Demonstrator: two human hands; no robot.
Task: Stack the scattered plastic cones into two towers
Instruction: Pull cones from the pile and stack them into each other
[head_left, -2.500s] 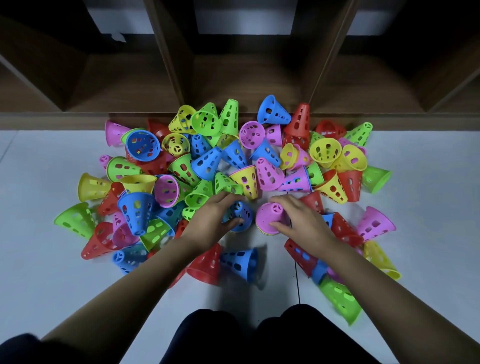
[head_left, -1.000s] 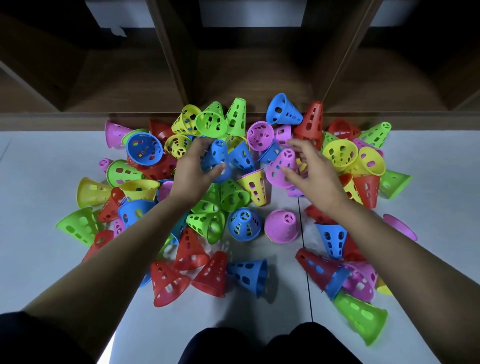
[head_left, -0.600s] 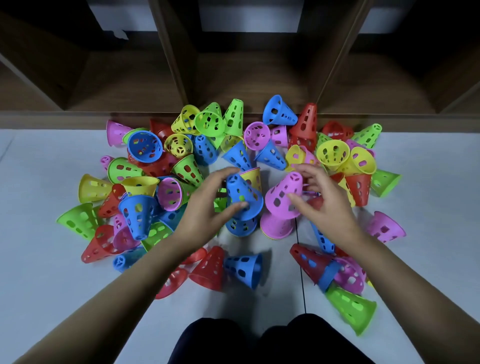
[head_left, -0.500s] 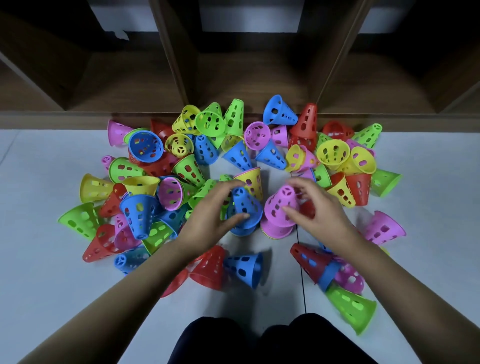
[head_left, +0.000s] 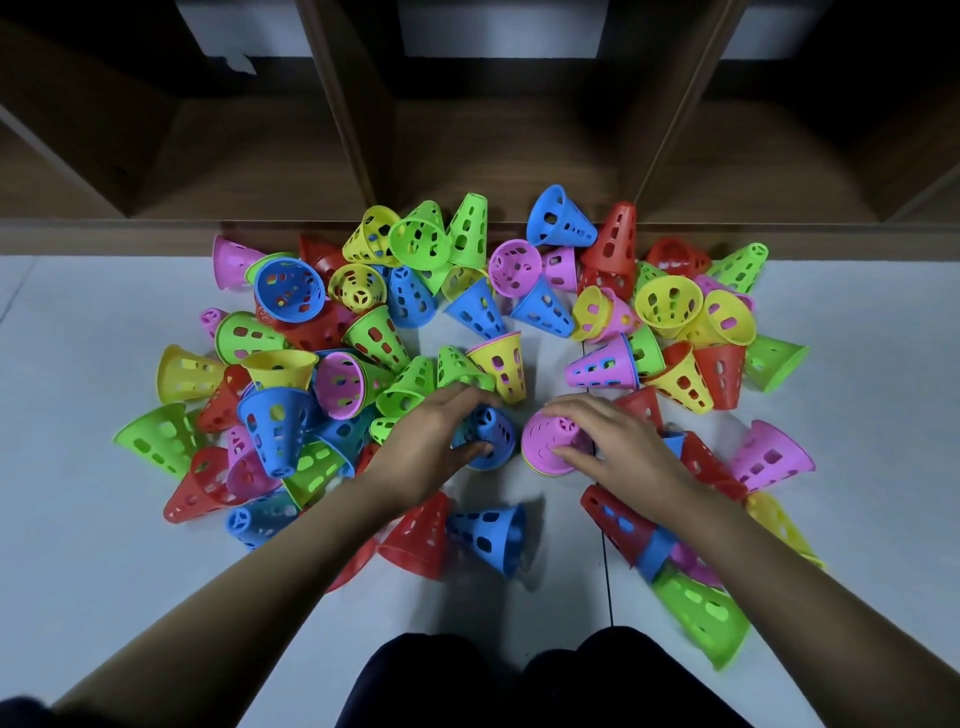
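Left grip (head_left: 426, 449) is curled round the blue stack (head_left: 491, 441), thumb on its near side, fingers over its far side. That stack stands narrow end up on the floor (head_left: 519, 597). Right grip (head_left: 623, 447) is clamped on the pink stack (head_left: 545, 447), which stands just right of the blue stack, close beside it. Loose cones (head_left: 275, 431) lie scattered all around the blue stack. A yellow cone (head_left: 501, 364) is just beyond it, and a toppled blue cone (head_left: 491, 530) lies nearer the person.
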